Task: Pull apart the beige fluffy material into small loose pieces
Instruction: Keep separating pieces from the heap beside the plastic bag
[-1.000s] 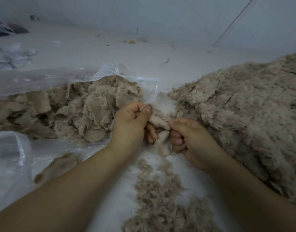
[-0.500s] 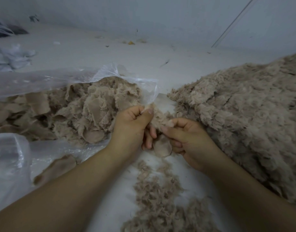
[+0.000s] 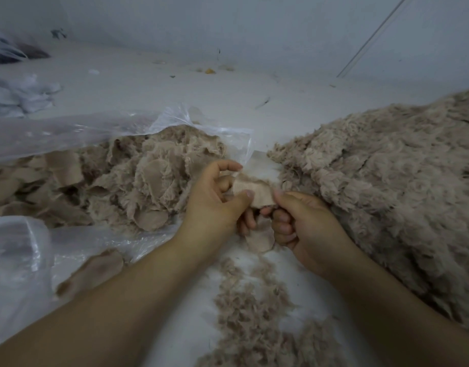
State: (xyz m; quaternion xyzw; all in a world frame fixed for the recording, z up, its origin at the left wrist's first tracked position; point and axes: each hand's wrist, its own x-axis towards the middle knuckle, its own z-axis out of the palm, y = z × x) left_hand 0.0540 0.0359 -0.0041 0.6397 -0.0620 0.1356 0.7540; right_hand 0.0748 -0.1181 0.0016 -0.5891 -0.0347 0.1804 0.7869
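Observation:
A small beige fluffy piece with smooth cloth backing sits between both hands at the centre. My left hand pinches its left edge with the thumb on top. My right hand grips its right edge, fingers curled under. A second flap hangs below the fingers. Loose beige fluff lies scattered on the white surface beneath the hands. A large heap of fluffy beige material fills the right side.
A clear plastic bag on the left holds a pile of beige scraps. More clear plastic lies at the near left. White fluff sits at the far left, and small debris dots the white surface.
The hands have turned the piece so that its smooth backing faces up. The left thumb has slid down onto it, and the flap below hangs lower.

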